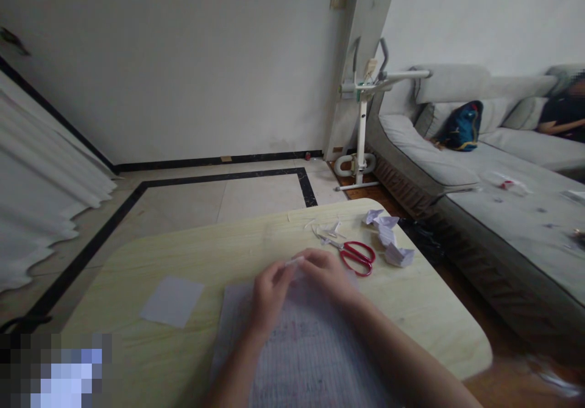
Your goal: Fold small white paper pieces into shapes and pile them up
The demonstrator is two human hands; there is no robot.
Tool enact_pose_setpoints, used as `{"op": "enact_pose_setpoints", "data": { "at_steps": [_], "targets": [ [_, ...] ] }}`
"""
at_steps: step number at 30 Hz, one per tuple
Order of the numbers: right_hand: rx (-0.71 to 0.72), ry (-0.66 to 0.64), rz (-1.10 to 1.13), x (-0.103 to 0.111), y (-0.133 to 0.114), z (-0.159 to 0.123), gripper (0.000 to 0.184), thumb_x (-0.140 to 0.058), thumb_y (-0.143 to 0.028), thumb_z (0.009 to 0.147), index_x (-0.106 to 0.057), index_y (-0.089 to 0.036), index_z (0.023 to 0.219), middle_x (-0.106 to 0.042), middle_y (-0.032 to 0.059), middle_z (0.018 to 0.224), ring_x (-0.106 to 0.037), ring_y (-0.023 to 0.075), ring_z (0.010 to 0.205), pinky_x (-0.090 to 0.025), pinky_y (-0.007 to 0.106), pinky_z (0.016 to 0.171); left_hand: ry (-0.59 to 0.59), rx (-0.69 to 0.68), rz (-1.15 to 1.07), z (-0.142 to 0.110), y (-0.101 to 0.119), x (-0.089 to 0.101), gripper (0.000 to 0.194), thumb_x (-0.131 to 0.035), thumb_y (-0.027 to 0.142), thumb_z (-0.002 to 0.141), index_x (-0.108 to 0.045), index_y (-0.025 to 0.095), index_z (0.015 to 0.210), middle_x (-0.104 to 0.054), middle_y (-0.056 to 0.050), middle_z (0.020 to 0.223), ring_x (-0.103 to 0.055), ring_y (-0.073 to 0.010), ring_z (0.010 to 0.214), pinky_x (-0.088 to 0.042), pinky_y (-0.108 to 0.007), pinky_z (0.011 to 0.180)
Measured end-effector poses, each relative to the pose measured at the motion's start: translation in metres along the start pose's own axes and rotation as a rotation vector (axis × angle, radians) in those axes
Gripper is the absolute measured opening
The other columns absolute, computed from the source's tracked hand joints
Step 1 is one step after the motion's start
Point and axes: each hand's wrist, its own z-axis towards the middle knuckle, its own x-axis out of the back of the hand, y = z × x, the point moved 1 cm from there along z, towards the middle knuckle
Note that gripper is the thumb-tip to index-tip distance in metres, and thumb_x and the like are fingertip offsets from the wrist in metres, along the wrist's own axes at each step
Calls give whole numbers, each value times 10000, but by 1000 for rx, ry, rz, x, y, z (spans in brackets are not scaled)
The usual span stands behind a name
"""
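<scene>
My left hand and my right hand meet above the far edge of a large sheet of paper with writing. Between their closed fingertips is a small white piece of paper, partly covered by the fingers. Just beyond my right hand lies a pair of scissors with red handles, its blades pointing left. White paper scraps lie around the blade tips. Left of the written sheet, a square of white paper rests flat on the table.
Several folded paper pieces sit near the right edge of the pale wooden table. Beyond are a grey sofa with a blue bag, a person at far right, and white exercise equipment. A white curtain hangs at left.
</scene>
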Motion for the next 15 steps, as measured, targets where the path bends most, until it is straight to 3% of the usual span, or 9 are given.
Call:
{"op": "enact_pose_setpoints", "data": {
  "at_steps": [10, 15],
  "targets": [
    [-50, 34, -9, 0, 1, 0, 253, -597, -393, 798, -615, -170, 678, -569, -12, 624, -512, 126, 602, -378, 222, 540, -22, -36, 69, -2, 11, 3, 286, -561, 398, 816, -633, 143, 708, -589, 8, 592, -544, -132, 567, -413, -187, 512],
    [-53, 50, -80, -2, 2, 1, 255, -609, -388, 786, -623, -160, 671, -576, -9, 626, -510, 126, 603, -377, 217, 532, -1, -49, 137, -1, 5, 4, 299, -540, 405, 823, -653, 143, 733, -606, -6, 607, -556, -152, 574, -411, -205, 523]
  ]
}}
